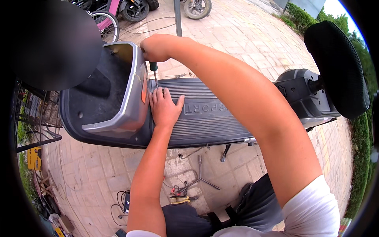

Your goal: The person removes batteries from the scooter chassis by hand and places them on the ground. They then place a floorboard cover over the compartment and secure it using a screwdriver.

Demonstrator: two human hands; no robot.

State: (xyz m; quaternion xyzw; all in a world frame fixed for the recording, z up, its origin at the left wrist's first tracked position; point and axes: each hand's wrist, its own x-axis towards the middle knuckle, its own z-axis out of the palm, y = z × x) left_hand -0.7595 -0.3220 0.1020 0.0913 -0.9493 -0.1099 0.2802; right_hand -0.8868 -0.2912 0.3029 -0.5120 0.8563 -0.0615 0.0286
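Note:
A scooter's ribbed black footboard (197,123) stretches across the middle of the view. My right hand (158,46) is closed around the dark green handle of a screwdriver (153,67), which points down at the far front corner of the footboard. Just nearer than its tip, my left hand (164,107) lies flat on the board, fingers stretched and thumb apart. Beside both hands rises the scooter's grey and black front panel (136,85), with an orange reflector (144,93) on its side. The exact spot under the screwdriver's tip is hard to make out.
A black scooter seat (335,71) stands at the right. On the paving below lie a three-armed wrench (200,177), yellow-handled pliers (181,200) and cables. A blurred dark round shape covers the upper left. Parked two-wheelers stand beyond, and a yellow box (34,158) sits far left.

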